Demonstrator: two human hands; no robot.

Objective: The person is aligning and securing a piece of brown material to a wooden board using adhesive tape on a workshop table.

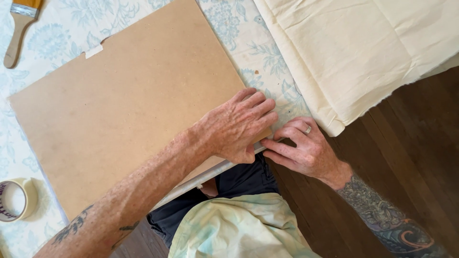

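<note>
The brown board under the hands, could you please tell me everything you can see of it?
The brown board is a flat, stiff rectangular sheet that looks like hardboard, plain and matt. It lies turned at an angle on the floral cloth, its near corner at the table edge. A small notch with a pale tab shows on its upper left edge. The left hand presses flat on the near right corner, and the right hand has its fingers at the board's edge there. Nothing else rests on it.

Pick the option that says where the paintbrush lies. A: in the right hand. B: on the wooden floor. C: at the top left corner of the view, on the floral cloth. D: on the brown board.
C: the paintbrush lies on the floral cloth at the top left, clear of the brown board and both hands.
</note>
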